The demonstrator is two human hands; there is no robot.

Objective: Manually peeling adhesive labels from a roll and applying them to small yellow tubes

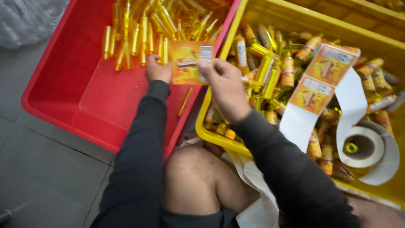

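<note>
Your left hand (pixel 157 69) and right hand (pixel 225 84) meet at the middle, sharing one label (pixel 187 63) between them. At ten o'clock sits the left tub (pixel 59 97), bare bottles (pixel 143 29) heaped in its far end, one loose bottle (pixel 184 101) near its right wall. At two o'clock the right tub (pixel 295 21) touches it, labelled bottles (pixel 270 71) inside. The label roll (pixel 363 147) lies on them at four o'clock, its strip (pixel 325 76) running up toward one. Your knee (pixel 194 177) sits at six.

Floor (pixel 46 169): grey tiles, matte, thin grout lines running diagonally across the left side. Clear plastic sheeting (pixel 29 19) bunched in the top-left corner, lying on the floor. Light is soft and even, no hard shadows. No walls, windows or furniture visible; the view points straight down.
</note>
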